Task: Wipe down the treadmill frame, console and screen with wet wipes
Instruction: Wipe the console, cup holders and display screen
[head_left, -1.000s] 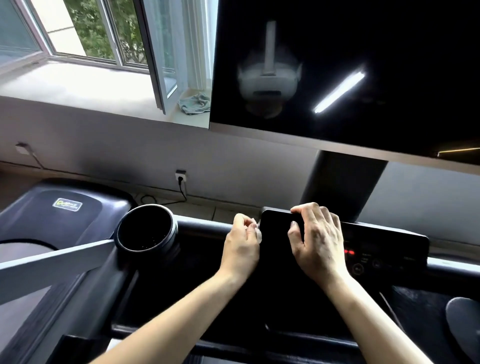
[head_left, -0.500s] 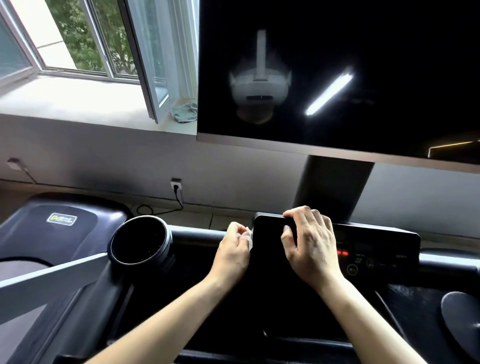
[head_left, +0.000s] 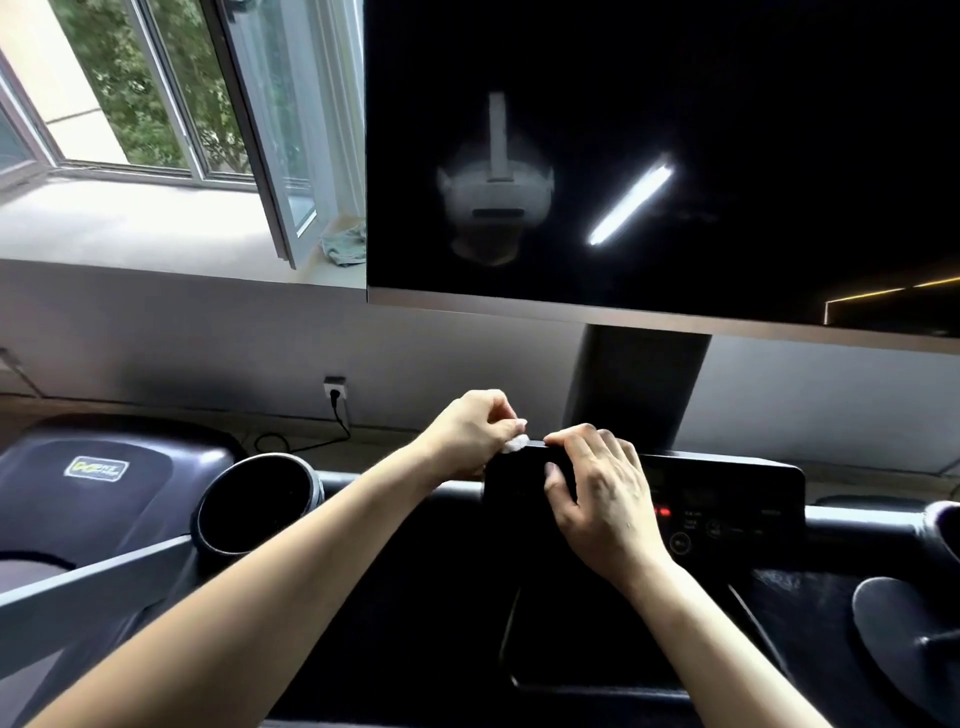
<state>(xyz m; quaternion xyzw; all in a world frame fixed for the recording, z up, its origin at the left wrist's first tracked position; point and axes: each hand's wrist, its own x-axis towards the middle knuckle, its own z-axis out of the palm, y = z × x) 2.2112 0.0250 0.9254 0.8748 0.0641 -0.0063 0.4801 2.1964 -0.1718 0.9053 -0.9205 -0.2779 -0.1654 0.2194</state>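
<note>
The black treadmill console (head_left: 727, 499) stands low in the middle, with red lights and round buttons on its right half. Above it hangs the big dark screen (head_left: 675, 156) on a black post. My left hand (head_left: 470, 434) pinches a small white wet wipe (head_left: 515, 443) against the console's top left corner. My right hand (head_left: 597, 499) grips the console's top edge just right of the wipe, thumb on the front face. The grey frame rail (head_left: 93, 577) runs off to the lower left.
A round black cup holder (head_left: 254, 506) sits left of the console; another dark round part (head_left: 904, 634) is at the lower right. A second treadmill's hood (head_left: 104, 483) lies far left. Behind are a wall socket (head_left: 334, 389) with cable, an open window (head_left: 270, 130), and a cloth (head_left: 345, 244) on the sill.
My left hand has risen from the console's left side to its top corner, and the white wipe now shows at its fingertips. My right hand stayed on the top edge.
</note>
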